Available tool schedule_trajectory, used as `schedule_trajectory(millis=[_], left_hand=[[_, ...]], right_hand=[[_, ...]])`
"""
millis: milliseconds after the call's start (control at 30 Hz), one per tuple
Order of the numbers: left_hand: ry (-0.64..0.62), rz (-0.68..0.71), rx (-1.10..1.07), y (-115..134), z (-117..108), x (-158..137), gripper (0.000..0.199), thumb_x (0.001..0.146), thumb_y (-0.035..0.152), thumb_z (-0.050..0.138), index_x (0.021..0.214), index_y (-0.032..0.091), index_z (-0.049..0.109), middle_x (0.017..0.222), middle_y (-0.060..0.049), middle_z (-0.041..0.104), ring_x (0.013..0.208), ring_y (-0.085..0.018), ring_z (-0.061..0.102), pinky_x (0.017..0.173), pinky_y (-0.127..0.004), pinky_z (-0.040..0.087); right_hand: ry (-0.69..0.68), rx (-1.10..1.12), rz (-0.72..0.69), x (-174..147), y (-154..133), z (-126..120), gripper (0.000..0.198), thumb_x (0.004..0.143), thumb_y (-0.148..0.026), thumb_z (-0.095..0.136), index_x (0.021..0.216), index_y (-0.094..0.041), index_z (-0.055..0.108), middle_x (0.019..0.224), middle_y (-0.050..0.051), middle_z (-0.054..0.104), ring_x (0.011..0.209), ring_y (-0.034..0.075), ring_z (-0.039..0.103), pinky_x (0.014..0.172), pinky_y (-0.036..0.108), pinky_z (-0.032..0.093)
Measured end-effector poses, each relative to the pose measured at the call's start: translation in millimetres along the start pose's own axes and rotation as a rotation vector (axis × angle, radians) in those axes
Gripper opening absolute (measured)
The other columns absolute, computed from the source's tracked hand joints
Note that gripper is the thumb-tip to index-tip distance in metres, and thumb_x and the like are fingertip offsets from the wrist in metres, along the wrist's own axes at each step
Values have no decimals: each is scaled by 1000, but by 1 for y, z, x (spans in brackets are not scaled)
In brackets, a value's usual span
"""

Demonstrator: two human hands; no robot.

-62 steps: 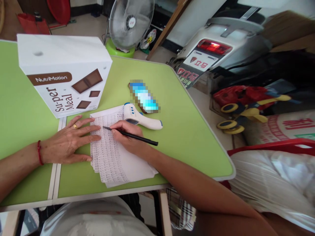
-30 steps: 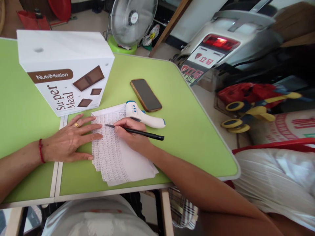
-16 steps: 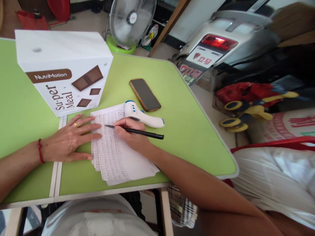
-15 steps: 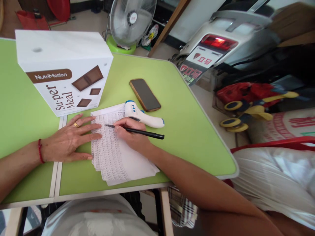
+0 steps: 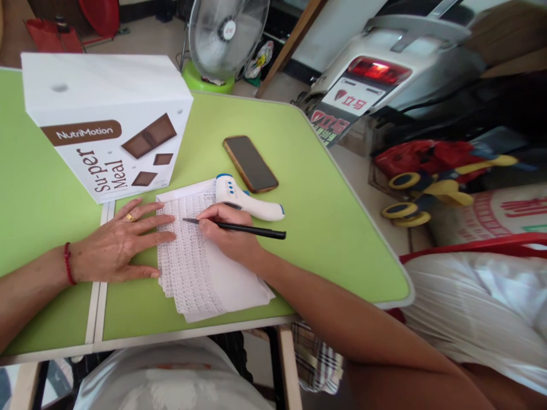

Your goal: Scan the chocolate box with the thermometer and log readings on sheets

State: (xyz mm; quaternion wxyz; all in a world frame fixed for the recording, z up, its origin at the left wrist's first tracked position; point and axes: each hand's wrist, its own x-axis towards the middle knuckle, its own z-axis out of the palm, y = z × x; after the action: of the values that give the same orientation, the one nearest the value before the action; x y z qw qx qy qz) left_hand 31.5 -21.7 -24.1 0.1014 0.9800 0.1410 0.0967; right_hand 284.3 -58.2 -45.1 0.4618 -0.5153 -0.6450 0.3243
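Observation:
A black pen is pinched in my right hand, its tip on a sheet covered with rows of small handwriting. That sheet tops a loose stack of papers lying askew on the green table. My left hand rests flat with fingers spread, fingertips over the papers' left edge. It wears a ring and a red bracelet. Just beyond the right hand lies a white and blue infrared thermometer, partly over the papers. Behind it is a dark phone in a brown case.
A white NutriMotion box stands on the green table behind my left hand. Beyond the table are a fan and a white scooter. White fabric and a red chair edge are at the right.
The view has shifted very slightly. Both hands, the pen and the papers hold nearly the same positions.

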Motion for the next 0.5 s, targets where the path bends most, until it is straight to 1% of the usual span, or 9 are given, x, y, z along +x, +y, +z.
schedule_trajectory(millis=[133,367,500], left_hand=[[4,-1,7,0,0,0,55,96,56,51,135,18,51,149,-15,45,143,-38,30,115,-60,23],[7,2,5,0,0,0,56,95,57,50,134,17,51,149,-15,45,143,-38,30,115,-60,23],[7,3,8,0,0,0,55,96,57,49,134,17,51,149,-15,45,143,-38,31,116,-59,23]], right_hand=[[48,29,6,1,2,1,7,75,-24,57,70,-20,62,62,-1,65,54,11,55,51,25,46],[-11,-35,27,0,2,0,6,76,-22,58,73,-20,63,64,-1,65,55,11,55,52,25,46],[18,-19,0,1,2,-1,6,76,-21,57,72,-20,62,65,-1,65,56,11,56,54,25,47]])
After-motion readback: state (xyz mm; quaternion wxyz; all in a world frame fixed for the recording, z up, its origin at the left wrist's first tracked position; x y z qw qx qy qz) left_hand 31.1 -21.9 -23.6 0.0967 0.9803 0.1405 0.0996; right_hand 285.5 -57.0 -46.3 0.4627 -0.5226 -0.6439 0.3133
